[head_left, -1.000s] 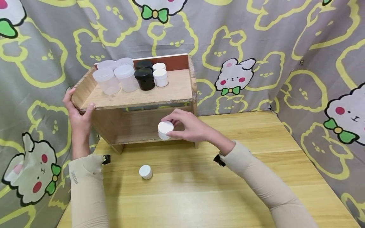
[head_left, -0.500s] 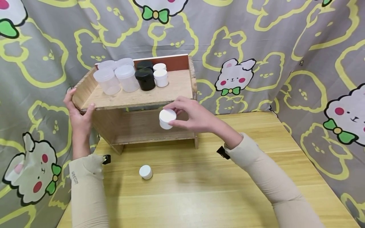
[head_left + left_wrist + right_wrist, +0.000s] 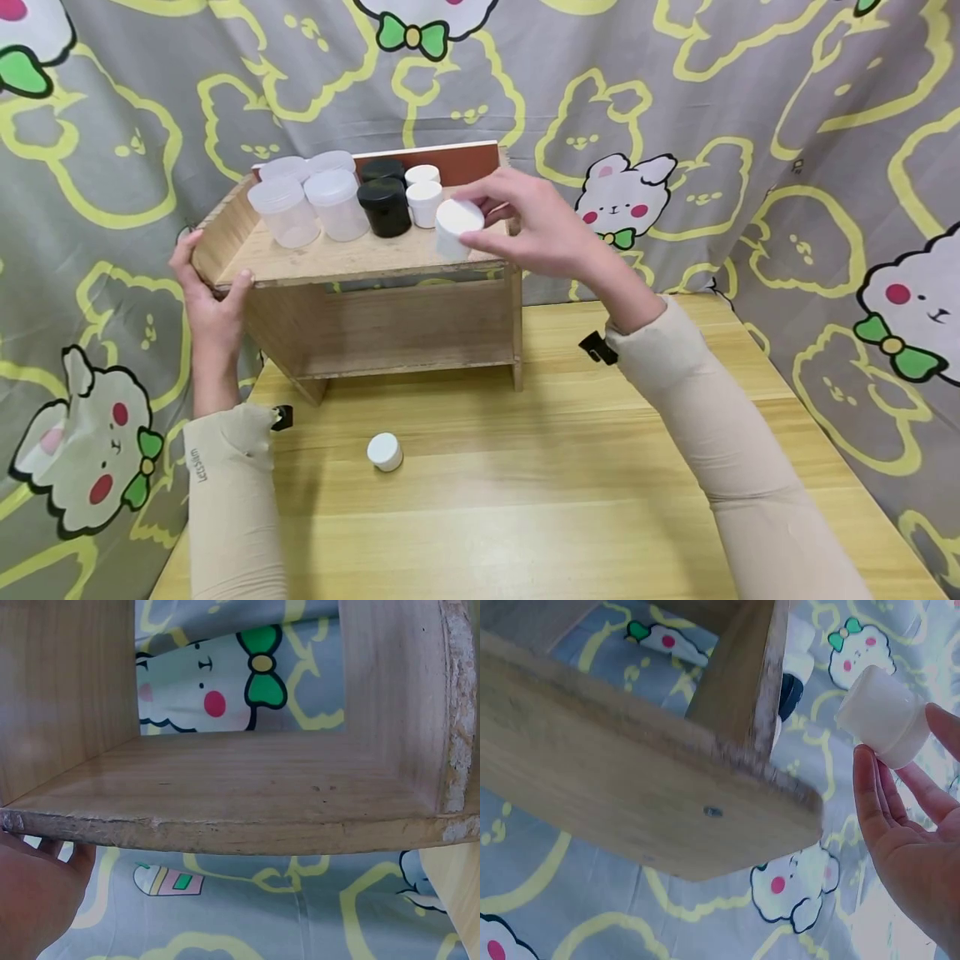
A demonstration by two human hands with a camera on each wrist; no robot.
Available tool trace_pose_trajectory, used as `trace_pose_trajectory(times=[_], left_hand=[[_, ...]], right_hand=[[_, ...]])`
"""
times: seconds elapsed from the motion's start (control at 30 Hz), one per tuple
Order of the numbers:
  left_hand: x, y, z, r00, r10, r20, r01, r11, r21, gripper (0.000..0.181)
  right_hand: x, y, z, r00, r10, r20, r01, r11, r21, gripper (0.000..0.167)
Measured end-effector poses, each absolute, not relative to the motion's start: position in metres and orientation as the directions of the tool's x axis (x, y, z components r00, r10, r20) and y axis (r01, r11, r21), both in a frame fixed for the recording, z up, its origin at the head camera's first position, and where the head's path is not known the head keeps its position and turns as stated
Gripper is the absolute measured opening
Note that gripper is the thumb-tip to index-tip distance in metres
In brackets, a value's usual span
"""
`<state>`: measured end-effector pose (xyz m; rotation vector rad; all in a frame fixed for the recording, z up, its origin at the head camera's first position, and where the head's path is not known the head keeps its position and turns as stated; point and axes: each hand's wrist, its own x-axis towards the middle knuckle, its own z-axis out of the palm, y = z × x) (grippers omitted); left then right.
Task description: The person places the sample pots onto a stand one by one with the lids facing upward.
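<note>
My right hand (image 3: 536,223) pinches a small white jar (image 3: 457,225) between thumb and fingers, over the top board of the wooden shelf (image 3: 337,265), right of the jars there. In the right wrist view the same white jar (image 3: 885,718) shows at the fingertips. My left hand (image 3: 213,312) grips the shelf's left end, thumb on the front edge. On the top board stand frosted clear jars (image 3: 336,207), black jars (image 3: 384,208) and white jars (image 3: 425,205), in two rows. Another white jar (image 3: 385,452) stands on the table in front of the shelf.
The light wood table (image 3: 525,500) carries the shelf near its back left. Under the top board the shelf has an open lower compartment (image 3: 408,329). A patterned grey curtain (image 3: 465,83) hangs close behind and along both sides.
My right hand has lifted the white jar from in front of the lower compartment up to the top board's level. The left hand stays on the shelf's end.
</note>
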<state>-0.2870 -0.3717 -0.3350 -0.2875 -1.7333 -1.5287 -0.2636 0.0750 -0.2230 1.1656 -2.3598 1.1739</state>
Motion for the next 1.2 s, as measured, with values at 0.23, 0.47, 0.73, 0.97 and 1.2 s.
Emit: trace_pose_trajectory(times=[0.23,0.47,0.73,0.97,1.2], left_hand=[[-0.283,-0.37,-0.333,-0.671,-0.312,0.673,0.596,0.313,0.74,0.071],[-0.282,-0.369,-0.333,-0.675,-0.32,0.665,0.596,0.295,0.747,0.071],[-0.284,-0.37,-0.334,-0.66,-0.321,0.679,0.618,0.282,0.734,0.072],[-0.287,-0.371,-0.334,-0.652,-0.342,0.676,0.637,0.236,0.734,0.073],[-0.285,-0.369,-0.333,-0.665,-0.328,0.671,0.605,0.289,0.742,0.072]], right_hand=[[-0.288,0.073,-0.216,-0.695,-0.5,0.517,-0.713,0.38,-0.59,0.043],[-0.312,0.071,-0.21,-0.739,-0.443,0.508,-0.674,0.461,-0.577,0.043],[-0.338,0.063,-0.198,-0.787,-0.405,0.466,-0.614,0.597,-0.516,0.041],[-0.354,0.056,-0.196,-0.822,-0.386,0.419,-0.565,0.641,-0.519,0.041],[-0.368,0.052,-0.2,-0.841,-0.358,0.405,-0.537,0.641,-0.549,0.042]])
